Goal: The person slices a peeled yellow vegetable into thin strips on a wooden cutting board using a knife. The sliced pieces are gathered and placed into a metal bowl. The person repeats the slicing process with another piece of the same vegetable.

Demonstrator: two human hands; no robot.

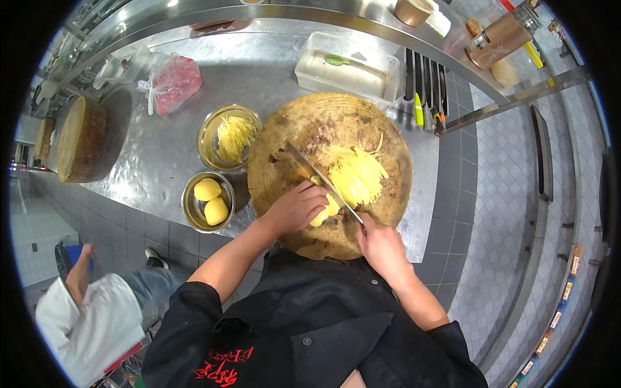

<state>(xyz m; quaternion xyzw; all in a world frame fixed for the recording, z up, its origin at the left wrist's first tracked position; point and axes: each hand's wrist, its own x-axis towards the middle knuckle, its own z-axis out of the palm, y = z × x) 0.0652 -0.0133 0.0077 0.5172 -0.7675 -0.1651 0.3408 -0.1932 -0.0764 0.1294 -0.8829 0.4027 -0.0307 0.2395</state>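
Observation:
My right hand (384,244) grips the handle of a kitchen knife (326,180), whose blade slants across a round wooden chopping block (291,116). Under the fingertips of my left hand (301,206), peeled potato slices (320,216) lie against the blade's left side. To the blade's right is a heap of thin potato shreds (359,177). More yellow shreds (235,138) fill part of a metal bowl (206,154) left of the block. A second metal bowl (185,213), nearer me, holds two whole peeled potatoes (207,189).
A clear plastic tub (347,87) stands behind the block, beside a rack of knives (427,92). A tied plastic bag (177,85) lies at the back left; another thick wooden block (82,140) stands far left. A person in white (94,320) is at lower left.

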